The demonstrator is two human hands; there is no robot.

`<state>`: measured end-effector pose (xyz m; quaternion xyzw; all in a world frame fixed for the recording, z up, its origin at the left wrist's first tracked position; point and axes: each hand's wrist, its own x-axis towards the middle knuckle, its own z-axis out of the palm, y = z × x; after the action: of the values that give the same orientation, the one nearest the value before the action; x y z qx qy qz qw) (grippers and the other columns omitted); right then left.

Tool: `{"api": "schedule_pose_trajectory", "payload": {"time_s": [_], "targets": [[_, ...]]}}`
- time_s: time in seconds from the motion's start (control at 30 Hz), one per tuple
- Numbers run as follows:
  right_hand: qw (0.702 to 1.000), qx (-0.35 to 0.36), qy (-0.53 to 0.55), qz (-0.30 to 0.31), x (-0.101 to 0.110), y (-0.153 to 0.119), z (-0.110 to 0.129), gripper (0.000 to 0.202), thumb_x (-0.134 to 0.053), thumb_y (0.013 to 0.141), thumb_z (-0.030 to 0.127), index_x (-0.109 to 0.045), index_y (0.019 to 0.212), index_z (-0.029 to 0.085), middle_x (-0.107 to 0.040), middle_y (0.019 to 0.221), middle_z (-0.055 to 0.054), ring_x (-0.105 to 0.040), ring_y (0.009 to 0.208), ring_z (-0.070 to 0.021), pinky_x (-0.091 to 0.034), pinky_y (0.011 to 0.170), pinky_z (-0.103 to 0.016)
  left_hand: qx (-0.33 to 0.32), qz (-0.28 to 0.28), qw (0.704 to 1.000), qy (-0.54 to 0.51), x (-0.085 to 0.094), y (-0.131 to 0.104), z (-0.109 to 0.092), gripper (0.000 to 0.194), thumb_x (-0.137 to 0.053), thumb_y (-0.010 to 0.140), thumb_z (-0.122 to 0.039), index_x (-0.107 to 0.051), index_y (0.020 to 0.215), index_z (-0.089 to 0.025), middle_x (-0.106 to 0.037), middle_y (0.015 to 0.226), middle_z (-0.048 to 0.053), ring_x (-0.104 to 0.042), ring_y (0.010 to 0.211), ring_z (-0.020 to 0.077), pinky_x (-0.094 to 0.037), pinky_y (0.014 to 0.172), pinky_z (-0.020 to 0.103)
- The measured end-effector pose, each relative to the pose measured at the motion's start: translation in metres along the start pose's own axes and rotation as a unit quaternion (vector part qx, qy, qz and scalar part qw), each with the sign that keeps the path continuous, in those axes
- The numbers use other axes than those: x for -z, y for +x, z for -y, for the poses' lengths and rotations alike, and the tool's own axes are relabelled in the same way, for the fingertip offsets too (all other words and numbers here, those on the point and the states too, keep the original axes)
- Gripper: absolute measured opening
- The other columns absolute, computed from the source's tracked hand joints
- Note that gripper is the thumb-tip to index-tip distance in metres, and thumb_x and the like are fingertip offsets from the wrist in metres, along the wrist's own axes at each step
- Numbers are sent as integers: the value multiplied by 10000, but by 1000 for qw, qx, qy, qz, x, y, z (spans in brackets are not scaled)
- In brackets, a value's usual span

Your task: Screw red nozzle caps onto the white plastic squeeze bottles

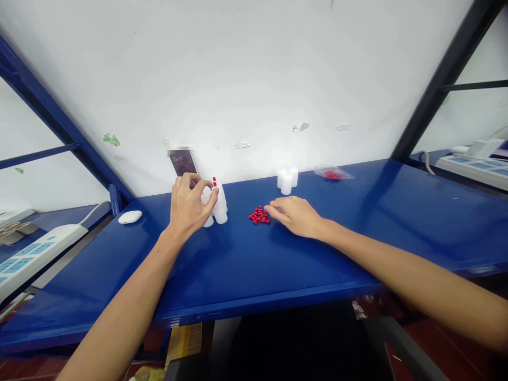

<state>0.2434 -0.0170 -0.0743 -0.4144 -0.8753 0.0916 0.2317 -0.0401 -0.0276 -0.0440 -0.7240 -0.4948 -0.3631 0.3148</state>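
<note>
My left hand (pixel 191 203) is at the white cups (pixel 220 211) grouped left of centre, with its fingertips close together beside a small red piece (pixel 215 184) on top of them. Whether the fingers grip that piece or a cup is too small to tell. On the blue table, a loose pile of small red pieces (pixel 259 215) lies between my hands. At the pile's right edge is my right hand (pixel 296 216), thumb and fingers pinched together; anything between them is hidden.
More white cups (pixel 286 180) stand behind my right hand. A clear bag with red pieces (pixel 333 174) lies near the wall. A phone (pixel 183 161) leans at the back left, and a white oval object (pixel 130 217) rests on the blue table (pixel 254 275).
</note>
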Motion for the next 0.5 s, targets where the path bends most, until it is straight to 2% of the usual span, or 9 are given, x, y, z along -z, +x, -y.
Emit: {"api": "schedule_pose_trajectory", "payload": {"time_s": [0.1, 0.17, 0.23, 0.37, 0.43, 0.5], "targets": [[998, 9, -50, 24, 2, -1, -2, 397, -408, 950, 514, -617, 788, 218, -643, 765, -30, -527, 636, -160, -247, 561, -273, 4, -49, 998, -28, 7, -2, -10, 156, -553, 873, -309, -651, 848, -190, -575, 879, 65, -522, 817, 204, -409, 755, 354], [997, 2, -70, 34, 3, -1, -2, 313, -503, 901, 519, -649, 925, 243, -683, 848, -35, -576, 695, -187, -251, 556, -274, -25, -43, 996, -68, 13, -7, -24, 145, -529, 874, -260, -620, 786, -189, -589, 760, 36, -532, 739, 181, -388, 722, 344], [995, -8, -90, 47, 2, -1, 0, 295, -548, 872, 511, -651, 977, 255, -701, 886, -37, -604, 727, -208, -243, 545, -278, -66, 12, 991, -114, 17, -13, -43, 161, -507, 875, -231, -594, 746, -190, -603, 679, 11, -534, 668, 159, -363, 702, 344], [990, 6, -124, 60, 0, -1, 5, 225, -528, 894, 420, -670, 942, 252, -710, 894, -52, -619, 726, -208, -231, 541, -284, -108, 169, 964, -173, 14, -27, -76, 228, -471, 900, -258, -598, 727, -183, -597, 592, -17, -511, 560, 126, -317, 679, 346], [992, 21, -117, 51, -1, -1, 8, 201, -530, 893, 379, -677, 906, 243, -709, 869, -49, -617, 714, -198, -245, 546, -280, -96, 232, 950, -187, 8, -32, -82, 236, -465, 912, -277, -599, 744, -181, -577, 547, -36, -474, 501, 110, -320, 693, 344], [996, 35, -74, 29, -2, -3, 12, 194, -532, 894, 359, -680, 874, 234, -712, 864, -36, -622, 728, -186, -278, 563, -273, -64, 269, 940, -201, 1, -35, -83, 201, -468, 919, -280, -601, 805, -182, -555, 518, -57, -451, 467, 99, -343, 721, 337]]}}
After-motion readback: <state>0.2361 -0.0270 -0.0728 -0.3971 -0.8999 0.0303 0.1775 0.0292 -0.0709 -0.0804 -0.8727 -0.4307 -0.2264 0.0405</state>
